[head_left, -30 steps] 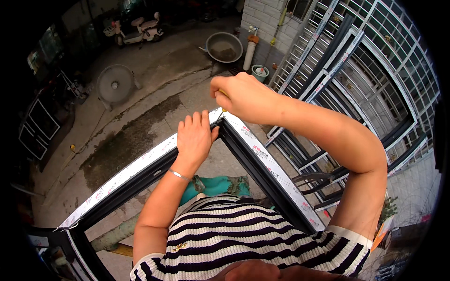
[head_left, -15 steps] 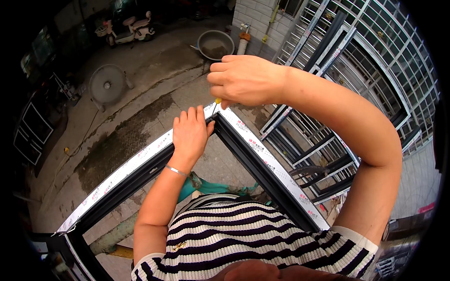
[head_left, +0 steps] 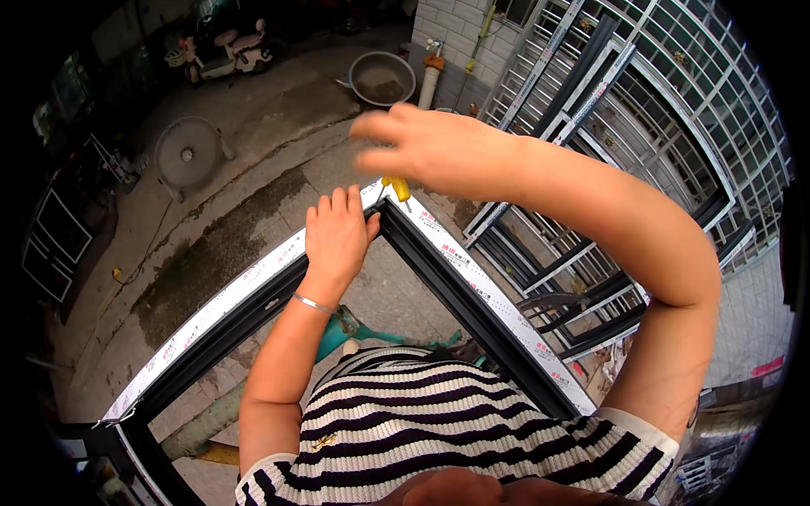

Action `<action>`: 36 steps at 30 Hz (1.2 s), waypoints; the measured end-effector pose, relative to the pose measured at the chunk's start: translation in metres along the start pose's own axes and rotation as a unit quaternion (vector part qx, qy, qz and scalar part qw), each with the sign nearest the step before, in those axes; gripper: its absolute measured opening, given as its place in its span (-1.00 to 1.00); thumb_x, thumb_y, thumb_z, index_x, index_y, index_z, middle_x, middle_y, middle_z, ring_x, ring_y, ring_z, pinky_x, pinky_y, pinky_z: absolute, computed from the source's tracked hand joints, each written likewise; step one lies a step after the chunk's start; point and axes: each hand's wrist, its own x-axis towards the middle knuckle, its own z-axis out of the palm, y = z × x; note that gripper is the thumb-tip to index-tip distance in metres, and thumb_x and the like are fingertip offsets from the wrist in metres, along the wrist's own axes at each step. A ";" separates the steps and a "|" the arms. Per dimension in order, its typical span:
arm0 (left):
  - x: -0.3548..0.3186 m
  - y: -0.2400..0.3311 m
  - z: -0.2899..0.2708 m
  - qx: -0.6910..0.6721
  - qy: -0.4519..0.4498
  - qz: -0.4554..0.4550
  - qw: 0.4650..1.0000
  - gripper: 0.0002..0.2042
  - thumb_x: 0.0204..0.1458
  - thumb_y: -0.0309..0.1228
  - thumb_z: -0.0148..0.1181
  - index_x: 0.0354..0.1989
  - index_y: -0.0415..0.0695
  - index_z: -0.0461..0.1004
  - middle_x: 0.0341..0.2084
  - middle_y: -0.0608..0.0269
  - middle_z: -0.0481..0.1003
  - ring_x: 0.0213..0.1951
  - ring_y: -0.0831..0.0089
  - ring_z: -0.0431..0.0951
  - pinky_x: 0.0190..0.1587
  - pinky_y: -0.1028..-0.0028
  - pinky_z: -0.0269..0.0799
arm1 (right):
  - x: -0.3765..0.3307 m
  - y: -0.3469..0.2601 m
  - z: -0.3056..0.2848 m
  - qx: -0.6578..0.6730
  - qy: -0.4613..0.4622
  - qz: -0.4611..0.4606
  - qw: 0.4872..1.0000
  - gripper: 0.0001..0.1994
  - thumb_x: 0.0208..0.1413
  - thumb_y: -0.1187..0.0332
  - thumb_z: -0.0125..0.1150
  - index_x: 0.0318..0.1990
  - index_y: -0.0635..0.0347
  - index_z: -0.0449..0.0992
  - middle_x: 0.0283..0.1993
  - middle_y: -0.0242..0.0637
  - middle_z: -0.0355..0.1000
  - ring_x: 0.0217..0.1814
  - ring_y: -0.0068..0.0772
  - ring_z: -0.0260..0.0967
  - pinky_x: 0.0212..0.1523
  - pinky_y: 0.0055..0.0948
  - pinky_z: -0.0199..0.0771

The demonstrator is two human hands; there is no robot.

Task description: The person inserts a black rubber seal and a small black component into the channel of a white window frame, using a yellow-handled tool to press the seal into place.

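My left hand (head_left: 335, 238) grips a window frame (head_left: 498, 305) near its far corner. Its fingers lie across the printed white film and its thumb rests at the black inner edge, beside a thin metal shaft. Above that corner, my right hand (head_left: 413, 150) has its fingers stretched apart, smeared by motion. Just beneath it is a yellow-handled tool (head_left: 402, 188) with a short metal tip showing; its exact kind is unclear. A second yellow bit sits atop the thin shaft at the corner. Whether the two yellow parts are joined cannot be seen.
More film-covered frames (head_left: 591, 105) lean against a metal window grille at the right. A grey basin (head_left: 382, 78) stands beyond the corner, near a tiled wall. Farther left are a round fan (head_left: 187, 155) and a pink scooter (head_left: 224, 52). Green supports (head_left: 202, 422) show beneath the frame.
My right hand has gone from a closed fist around the yellow handle to spread fingers, exposing more of the yellow tool. My left hand keeps its place on the frame.
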 end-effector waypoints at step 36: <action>0.000 0.002 0.001 -0.004 0.002 -0.019 1.000 -0.53 -0.03 -0.17 0.29 0.01 -0.18 0.43 -0.27 0.18 0.43 -0.21 0.21 0.44 -0.18 0.28 0.32 | 0.005 0.013 0.005 -0.063 -0.033 -0.157 0.985 -0.80 0.16 0.26 0.12 -0.36 0.23 0.49 -0.38 -0.26 0.48 -0.29 -0.25 0.49 -0.29 -0.30 0.49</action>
